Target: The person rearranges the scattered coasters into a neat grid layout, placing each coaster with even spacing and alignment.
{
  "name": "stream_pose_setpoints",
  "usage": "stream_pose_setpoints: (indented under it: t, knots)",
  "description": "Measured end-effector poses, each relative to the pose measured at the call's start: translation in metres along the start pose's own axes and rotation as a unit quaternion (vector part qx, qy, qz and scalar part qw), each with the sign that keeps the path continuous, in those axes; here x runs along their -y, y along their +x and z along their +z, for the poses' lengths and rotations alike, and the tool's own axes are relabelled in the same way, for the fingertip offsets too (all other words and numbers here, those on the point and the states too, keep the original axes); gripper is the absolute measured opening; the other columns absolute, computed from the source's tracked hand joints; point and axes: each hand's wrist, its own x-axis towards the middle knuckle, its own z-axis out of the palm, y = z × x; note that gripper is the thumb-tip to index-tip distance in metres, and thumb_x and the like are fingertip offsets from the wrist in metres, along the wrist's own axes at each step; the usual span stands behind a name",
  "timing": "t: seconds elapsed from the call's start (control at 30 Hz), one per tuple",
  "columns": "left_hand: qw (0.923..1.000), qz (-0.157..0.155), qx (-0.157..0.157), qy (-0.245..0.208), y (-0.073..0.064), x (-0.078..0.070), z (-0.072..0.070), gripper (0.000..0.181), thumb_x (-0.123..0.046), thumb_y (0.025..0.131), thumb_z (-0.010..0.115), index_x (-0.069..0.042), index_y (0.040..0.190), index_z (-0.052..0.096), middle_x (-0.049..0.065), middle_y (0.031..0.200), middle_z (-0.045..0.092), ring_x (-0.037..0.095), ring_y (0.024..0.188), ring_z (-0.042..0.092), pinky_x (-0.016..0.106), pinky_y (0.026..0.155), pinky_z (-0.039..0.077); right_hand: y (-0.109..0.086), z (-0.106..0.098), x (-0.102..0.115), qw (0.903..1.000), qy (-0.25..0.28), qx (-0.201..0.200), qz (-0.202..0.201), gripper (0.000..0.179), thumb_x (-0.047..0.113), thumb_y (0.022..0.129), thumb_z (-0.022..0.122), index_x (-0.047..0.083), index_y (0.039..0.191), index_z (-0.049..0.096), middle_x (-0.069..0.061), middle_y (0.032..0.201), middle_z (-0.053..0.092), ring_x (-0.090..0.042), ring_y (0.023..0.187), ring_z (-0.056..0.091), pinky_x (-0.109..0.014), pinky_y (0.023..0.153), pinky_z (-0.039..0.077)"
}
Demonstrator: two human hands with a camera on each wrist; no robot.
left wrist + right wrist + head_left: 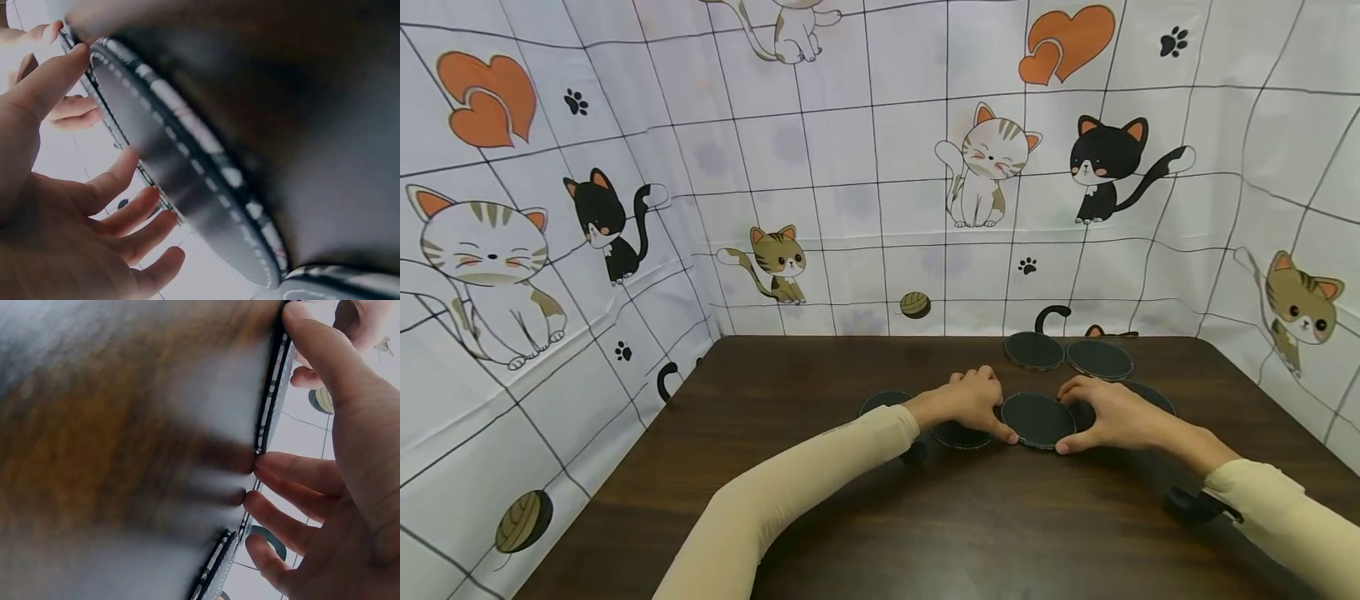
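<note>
A flat round black disc (1039,419) with a stitched, patterned rim lies on the table between the two hands. On its right side, my right hand (1112,415) holds the rim, thumb at the front and index finger at the back. In the right wrist view those fingertips (262,461) sit right at the thin edge. My left hand (973,404) reaches over a second black disc (961,437), its thumb touching the middle disc's left rim. The left fingers (147,203) are spread and loosely bent in the left wrist view, above the white-stitched nearer disc (206,206).
More black discs lie around: one at the left (883,401) partly behind the left arm, two at the back edge, (1034,350) and a neighbouring disc (1100,358), and one (1152,397) behind the right hand. A cat-print cloth (850,167) encloses the dark wooden table (1000,533).
</note>
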Motion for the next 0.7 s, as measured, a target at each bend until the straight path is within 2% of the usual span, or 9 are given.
stream_pose_setpoints:
  t: [0.17, 0.3, 0.5, 0.7]
  knots:
    - [0.9997, -0.009, 0.017, -0.017, 0.001, 0.003, -0.008, 0.059, -0.069, 0.067, 0.065, -0.023, 0.104, 0.063, -0.003, 0.111, 0.043, 0.014, 0.092, 0.045, 0.034, 0.078, 0.038, 0.003, -0.002, 0.003, 1.0, -0.005, -0.004, 0.004, 0.074, 0.065, 0.062, 0.072, 0.009, 0.11, 0.064, -0.003, 0.118, 0.052, -0.029, 0.112, 0.048, -0.05, 0.085, 0.04]
    - [0.9995, -0.009, 0.027, -0.01, 0.003, 0.003, -0.012, 0.06, -0.07, 0.067, 0.064, -0.023, 0.104, 0.063, -0.003, 0.111, 0.043, 0.014, 0.091, 0.045, 0.033, 0.075, 0.037, 0.003, -0.006, 0.005, 0.9999, -0.014, 0.003, 0.009, 0.077, 0.066, 0.062, 0.072, 0.008, 0.11, 0.064, -0.004, 0.12, 0.052, -0.031, 0.113, 0.047, -0.05, 0.084, 0.041]
    - [0.9996, 0.005, 0.029, 0.005, 0.007, 0.004, -0.018, 0.058, -0.069, 0.07, 0.062, -0.022, 0.104, 0.064, -0.003, 0.107, 0.044, 0.013, 0.089, 0.044, 0.034, 0.076, 0.037, 0.004, -0.011, 0.004, 0.9996, -0.025, -0.009, 0.013, 0.077, 0.067, 0.061, 0.071, 0.008, 0.11, 0.065, -0.004, 0.12, 0.052, -0.029, 0.114, 0.047, -0.049, 0.086, 0.04]
    - [0.9986, 0.019, 0.049, -0.005, 0.01, 0.007, -0.017, 0.056, -0.068, 0.074, 0.059, -0.023, 0.105, 0.066, -0.006, 0.101, 0.046, 0.01, 0.087, 0.044, 0.034, 0.072, 0.039, 0.002, -0.006, 0.003, 0.9995, -0.025, 0.008, 0.015, 0.075, 0.067, 0.065, 0.068, 0.008, 0.111, 0.065, -0.007, 0.123, 0.051, -0.032, 0.113, 0.047, -0.051, 0.084, 0.041]
